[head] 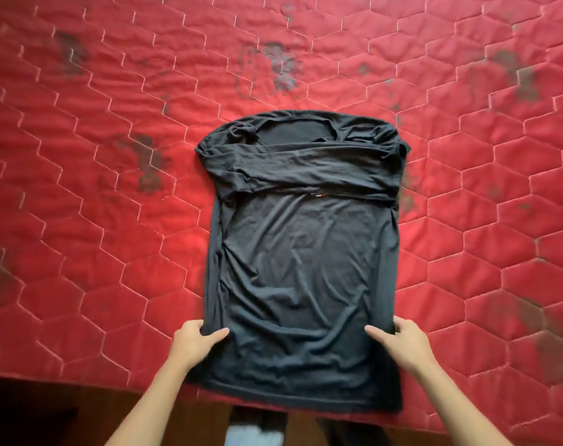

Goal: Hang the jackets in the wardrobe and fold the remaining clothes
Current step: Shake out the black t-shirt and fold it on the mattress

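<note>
Black shirt (299, 268) flat on red quilted mattress (80, 188), sleeves folded across.
Left hand (195, 341), right hand (404, 341): each grip pinches a side edge near hem; fingers hidden under cloth; mattress stained.

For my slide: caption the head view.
Left hand and right hand grip the sides of a black shirt on a red mattress.

The shirt (299, 259) is seen to be plain black, pretty much, with just a tiny red-and-white mark (318, 195) on it. The mattress (96, 220) is done in bright red, quilted with pale hexagon stitching and blotched with dark grey patches (148, 169).
</note>
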